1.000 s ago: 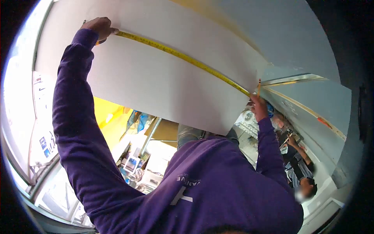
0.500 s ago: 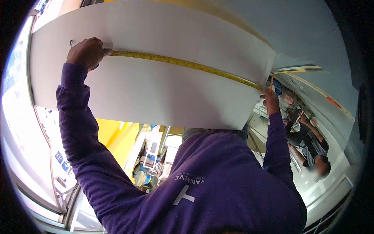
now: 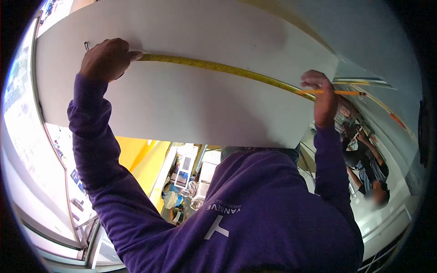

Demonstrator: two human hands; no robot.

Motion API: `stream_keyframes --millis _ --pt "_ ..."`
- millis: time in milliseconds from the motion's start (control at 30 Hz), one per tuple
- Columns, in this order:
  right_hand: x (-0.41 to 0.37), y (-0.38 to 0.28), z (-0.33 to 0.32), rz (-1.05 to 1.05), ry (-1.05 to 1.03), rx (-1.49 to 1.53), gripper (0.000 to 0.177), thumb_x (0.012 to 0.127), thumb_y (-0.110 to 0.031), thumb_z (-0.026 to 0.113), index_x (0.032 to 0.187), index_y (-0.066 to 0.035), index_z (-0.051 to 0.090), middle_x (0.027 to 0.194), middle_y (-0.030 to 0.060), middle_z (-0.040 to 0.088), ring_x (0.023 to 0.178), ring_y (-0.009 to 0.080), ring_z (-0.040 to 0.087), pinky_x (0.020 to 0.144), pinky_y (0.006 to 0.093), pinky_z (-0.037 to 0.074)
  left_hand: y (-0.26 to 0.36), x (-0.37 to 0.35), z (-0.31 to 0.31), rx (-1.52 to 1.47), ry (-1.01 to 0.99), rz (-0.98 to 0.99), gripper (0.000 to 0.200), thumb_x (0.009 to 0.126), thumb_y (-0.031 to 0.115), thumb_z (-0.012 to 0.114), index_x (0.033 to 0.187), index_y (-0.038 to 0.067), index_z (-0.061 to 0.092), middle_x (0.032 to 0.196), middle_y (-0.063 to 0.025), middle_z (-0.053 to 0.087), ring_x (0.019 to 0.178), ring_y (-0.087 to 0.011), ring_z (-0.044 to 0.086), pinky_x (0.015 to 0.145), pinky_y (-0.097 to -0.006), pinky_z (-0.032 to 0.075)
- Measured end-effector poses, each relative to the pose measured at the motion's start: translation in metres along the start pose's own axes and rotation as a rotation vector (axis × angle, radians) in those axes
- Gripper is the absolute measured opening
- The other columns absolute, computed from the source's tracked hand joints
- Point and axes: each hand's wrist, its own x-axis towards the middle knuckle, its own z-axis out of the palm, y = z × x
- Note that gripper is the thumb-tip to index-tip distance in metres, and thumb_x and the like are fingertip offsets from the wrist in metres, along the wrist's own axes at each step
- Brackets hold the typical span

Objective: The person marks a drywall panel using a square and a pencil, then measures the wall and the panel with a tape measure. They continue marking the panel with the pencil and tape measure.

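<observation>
A yellow tape measure (image 3: pixel 218 68) is stretched across a large white panel (image 3: pixel 182 100). At its left end my left hand (image 3: pixel 105 60) is closed round the tape's body, mostly hidden in the fist, with a small dark loop showing behind the hand. My right hand (image 3: pixel 324 98), near the panel's right edge, holds an orange pencil (image 3: pixel 348 93) across the palm side. The pencil lies sideways over the right end of the tape. Whether the fingers also touch the tape cannot be made out.
Another person (image 3: pixel 371 168) in dark clothes is at the lower right, holding something thin. A yellow surface (image 3: pixel 141 154) and a pile of assorted items (image 3: pixel 182 195) show below the panel. A window frame (image 3: pixel 41 113) runs along the left.
My right hand has moved up and right, and the pencil has turned from upright to sideways. My left hand has shifted slightly right and up with the tape.
</observation>
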Motion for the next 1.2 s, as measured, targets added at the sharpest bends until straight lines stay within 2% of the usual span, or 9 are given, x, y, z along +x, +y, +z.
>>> stream_keyframes --millis 67,167,233,300,400,500,633,833,1200 --pt "0.011 -0.013 0.029 -0.140 -0.160 -0.329 0.037 0.101 -0.027 0.032 0.091 -0.005 0.060 0.080 0.0081 0.061 0.067 0.0176 0.060 0.062 0.0298 0.047 0.004 -0.001 -0.002 -0.046 0.023 -0.031 0.035 0.089 0.037 0.062 0.085 0.003 0.071 0.081 -0.0161 0.067 0.077 -0.0330 0.066 0.068 -0.0449 0.052" --pt "0.029 -0.036 0.096 0.061 -0.336 -0.053 0.046 0.105 -0.037 0.030 0.093 -0.004 0.061 0.074 0.0081 0.060 0.065 0.0169 0.060 0.061 0.0309 0.048 0.003 -0.002 0.001 -0.028 0.092 -0.007 0.038 0.089 0.038 0.062 0.083 0.001 0.070 0.079 -0.0174 0.067 0.075 -0.0341 0.066 0.068 -0.0458 0.051" --pt "0.038 -0.025 0.144 -0.127 -0.306 0.138 0.039 0.102 -0.033 0.044 0.097 -0.002 0.066 0.089 0.0127 0.069 0.082 0.0195 0.069 0.072 0.0308 0.055 0.006 -0.003 -0.001 -0.019 0.103 -0.017 0.038 0.089 0.037 0.062 0.083 0.001 0.070 0.078 -0.0172 0.067 0.073 -0.0343 0.065 0.068 -0.0460 0.051" --pt "0.049 -0.034 0.169 -0.162 -0.366 0.058 0.031 0.099 -0.028 0.051 0.096 -0.002 0.066 0.092 0.0137 0.069 0.082 0.0205 0.070 0.073 0.0313 0.056 0.016 -0.005 -0.013 -0.038 0.062 -0.074 0.037 0.090 0.037 0.062 0.083 0.001 0.070 0.077 -0.0168 0.067 0.072 -0.0344 0.065 0.068 -0.0459 0.051" --pt "0.060 -0.033 0.198 -0.151 -0.377 0.037 0.024 0.095 -0.023 0.058 0.097 -0.001 0.067 0.091 0.0135 0.070 0.079 0.0218 0.071 0.072 0.0320 0.057 0.004 0.002 -0.006 0.081 -0.019 -0.003 0.022 0.093 0.030 0.057 0.094 0.016 0.073 0.079 -0.0094 0.065 0.077 -0.0265 0.067 0.070 -0.0415 0.056" --pt "0.066 -0.027 0.221 -0.203 -0.367 0.088 0.021 0.092 -0.020 0.061 0.097 -0.001 0.067 0.087 0.0125 0.070 0.077 0.0230 0.071 0.070 0.0328 0.057 0.017 -0.005 -0.017 -0.001 0.006 -0.135 0.032 0.092 0.036 0.058 0.083 0.007 0.069 0.075 -0.0122 0.063 0.072 -0.0288 0.066 0.065 -0.0439 0.053" --pt "0.071 -0.029 0.231 -0.292 -0.378 -0.003 0.020 0.090 -0.015 0.065 0.102 0.001 0.066 0.088 0.0098 0.072 0.071 0.0127 0.067 0.065 0.0255 0.055 0.015 -0.005 -0.011 -0.063 0.021 -0.132 0.037 0.092 0.038 0.058 0.078 0.004 0.065 0.072 -0.0135 0.062 0.071 -0.0307 0.065 0.063 -0.0457 0.050" --pt "0.074 -0.037 0.240 -0.324 -0.394 -0.123 0.018 0.088 -0.015 0.067 0.100 -0.001 0.068 0.088 0.0082 0.072 0.066 0.0112 0.066 0.061 0.0241 0.054 0.010 -0.007 -0.006 -0.012 0.071 -0.081 0.038 0.090 0.039 0.060 0.078 0.003 0.065 0.068 -0.0132 0.062 0.067 -0.0320 0.064 0.062 -0.0463 0.050" --pt "0.076 -0.035 0.250 -0.276 -0.426 -0.107 0.019 0.089 -0.016 0.065 0.100 0.000 0.068 0.088 0.0091 0.071 0.075 0.0134 0.068 0.070 0.0261 0.056 0.005 -0.012 -0.002 -0.024 0.127 -0.068 0.039 0.090 0.040 0.061 0.077 0.003 0.067 0.068 -0.0134 0.065 0.061 -0.0294 0.064 0.059 -0.0445 0.052"
